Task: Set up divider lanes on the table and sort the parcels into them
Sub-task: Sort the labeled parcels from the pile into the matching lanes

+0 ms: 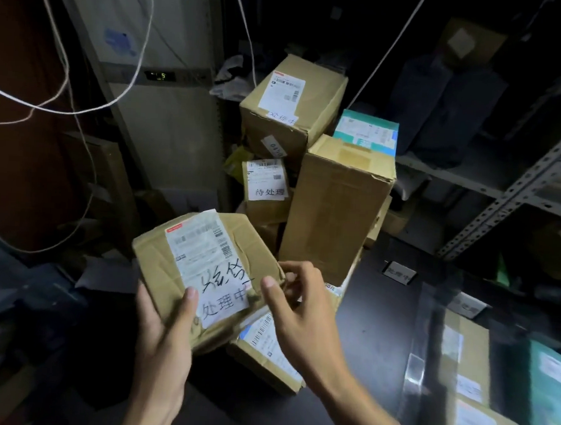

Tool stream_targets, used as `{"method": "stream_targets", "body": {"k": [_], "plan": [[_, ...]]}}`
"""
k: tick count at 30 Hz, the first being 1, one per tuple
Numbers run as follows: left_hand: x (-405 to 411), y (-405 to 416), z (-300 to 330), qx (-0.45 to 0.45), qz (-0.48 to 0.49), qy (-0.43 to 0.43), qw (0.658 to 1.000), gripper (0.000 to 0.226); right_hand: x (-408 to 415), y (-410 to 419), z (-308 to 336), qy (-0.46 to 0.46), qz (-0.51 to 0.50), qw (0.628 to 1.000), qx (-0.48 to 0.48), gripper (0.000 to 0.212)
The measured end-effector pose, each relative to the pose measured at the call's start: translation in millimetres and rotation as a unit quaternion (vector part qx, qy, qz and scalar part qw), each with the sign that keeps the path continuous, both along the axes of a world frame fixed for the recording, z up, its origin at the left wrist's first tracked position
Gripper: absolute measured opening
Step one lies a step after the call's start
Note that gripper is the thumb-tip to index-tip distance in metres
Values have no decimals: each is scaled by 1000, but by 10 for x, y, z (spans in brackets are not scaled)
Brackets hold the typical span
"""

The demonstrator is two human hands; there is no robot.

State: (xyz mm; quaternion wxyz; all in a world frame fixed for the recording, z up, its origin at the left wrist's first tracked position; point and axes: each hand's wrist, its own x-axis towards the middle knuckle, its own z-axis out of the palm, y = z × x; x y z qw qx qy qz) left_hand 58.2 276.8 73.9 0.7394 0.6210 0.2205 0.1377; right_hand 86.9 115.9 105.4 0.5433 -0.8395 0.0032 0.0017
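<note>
Worktop (373, 331): we are seeing it lying dark, carrying a far stack of boxes (335, 202).
Parcel (201, 273): we are seeing it lifted near-left, above the worktop edge.
Left hand (162, 333): gripping the parcel from beneath, thumb pressing on its label.
Right hand (300, 311): fingers curling at the parcel's right corner; whether they are gripping it we cannot tell.

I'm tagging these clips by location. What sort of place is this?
Probably a parcel storeroom or courier sorting point. Labelled cardboard boxes are piled up, slotted metal shelving stands at the right, and the left hand holds a parcel bearing a shipping label and handwritten sorting note.
</note>
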Motion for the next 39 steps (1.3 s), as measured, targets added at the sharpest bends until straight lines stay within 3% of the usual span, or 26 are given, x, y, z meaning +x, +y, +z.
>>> {"method": "stream_targets", "body": {"k": [5, 8, 11, 14, 17, 20, 25, 33, 39], "plan": [[-589, -146, 190, 121, -65, -27, 990, 78, -604, -353, -62, 53, -4, 998, 15, 45], [-838, -308, 70, 167, -146, -59, 973, 85, -1015, -642, -100, 96, -29, 993, 63, 42], [-986, -539, -48, 188, -202, -29, 961, 101, -1371, -976, -111, 154, -49, 982, 102, 38], [-1154, -902, -19, 203, -227, 0, 952, 94, -1627, -1345, -171, 157, -95, 980, 74, 48], [-1103, -1323, -15, 177, -241, 66, 952, 77, -1679, -1758, -267, 145, -102, 983, 48, 36], [-800, -1749, -102, 151, -311, 119, 931, 72, -1500, -2147, -410, 130, -115, 984, 36, 25], [0, -2294, -481, 181, -367, 108, 906, 42, -842, -2596, -752, 141, -195, 970, 8, 23], [1469, -2941, -1173, 232, -439, 166, 852, 52, 421, -2929, -1338, 226, -300, 927, -21, 32], [1939, -3230, -1727, 229, -450, 222, 834, 53, 916, -3007, -1911, 296, -356, 883, -74, 37]]}}
